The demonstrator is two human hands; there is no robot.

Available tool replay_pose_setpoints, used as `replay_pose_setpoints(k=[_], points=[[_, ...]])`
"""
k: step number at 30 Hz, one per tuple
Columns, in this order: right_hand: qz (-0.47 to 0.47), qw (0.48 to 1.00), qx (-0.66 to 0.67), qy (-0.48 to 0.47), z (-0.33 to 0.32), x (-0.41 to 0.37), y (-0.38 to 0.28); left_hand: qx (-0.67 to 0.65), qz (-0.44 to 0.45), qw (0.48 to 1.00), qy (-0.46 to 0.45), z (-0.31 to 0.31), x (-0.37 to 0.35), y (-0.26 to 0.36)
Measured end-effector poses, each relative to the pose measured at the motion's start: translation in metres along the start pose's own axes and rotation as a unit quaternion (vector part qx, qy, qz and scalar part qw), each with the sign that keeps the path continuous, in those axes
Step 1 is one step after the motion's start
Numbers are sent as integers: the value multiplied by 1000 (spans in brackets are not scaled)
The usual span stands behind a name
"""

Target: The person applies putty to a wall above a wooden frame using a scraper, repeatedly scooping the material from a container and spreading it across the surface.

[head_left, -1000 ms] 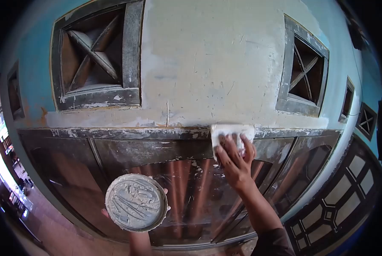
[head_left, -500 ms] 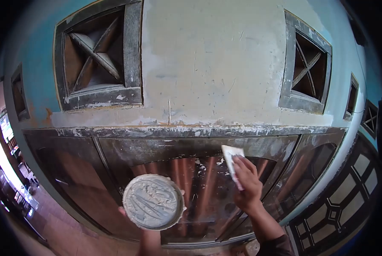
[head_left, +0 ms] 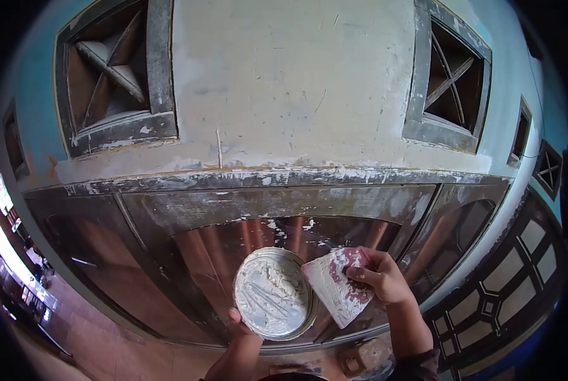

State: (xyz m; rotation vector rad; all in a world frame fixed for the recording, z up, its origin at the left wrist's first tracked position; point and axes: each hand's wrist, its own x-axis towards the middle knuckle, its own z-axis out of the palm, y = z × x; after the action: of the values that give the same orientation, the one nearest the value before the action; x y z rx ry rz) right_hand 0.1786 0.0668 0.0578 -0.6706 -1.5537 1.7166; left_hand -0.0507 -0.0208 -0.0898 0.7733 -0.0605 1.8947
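My left hand (head_left: 244, 329) grips a round, shallow tub of putty (head_left: 273, 298) from below, its thumb on the near left side and most of its fingers hidden. Creamy white putty covers the tub's bottom, with streaks scraped through it. Pinched between the thumb and fingers of my right hand (head_left: 385, 279) is a flat reddish putty spreader (head_left: 336, 286), its face smeared white. The spreader's left corner comes right up to the tub's right rim.
Behind the hands stands a brown wooden window panel (head_left: 258, 209) with dark glass. Above it rises a patched wall (head_left: 284, 82) between two X-barred vents (head_left: 109, 73) (head_left: 449, 79). A brown block-like object (head_left: 365, 357) lies below on the tiled floor (head_left: 125, 340). Patterned dark door at right.
My right hand has come down and turned the spreader so its putty-smeared face shows beside the tub. The tub has shifted right towards it, and the view has tilted slightly downward.
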Motion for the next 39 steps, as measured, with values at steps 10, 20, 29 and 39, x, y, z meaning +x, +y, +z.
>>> replay_pose_setpoints(k=[10,20,29,39], points=[[62,998,-33,0,-28,0,-9,-27,-37,998,-51,36,27,-46],[35,996,-78,-2,-57,10,-25,-58,-75,994,-58,29,31,-85],[27,995,-98,-24,-67,15,-36,-81,-86,992,-51,17,23,-113],[16,993,-102,-54,-74,15,-32,-93,-75,991,-52,14,21,-129]])
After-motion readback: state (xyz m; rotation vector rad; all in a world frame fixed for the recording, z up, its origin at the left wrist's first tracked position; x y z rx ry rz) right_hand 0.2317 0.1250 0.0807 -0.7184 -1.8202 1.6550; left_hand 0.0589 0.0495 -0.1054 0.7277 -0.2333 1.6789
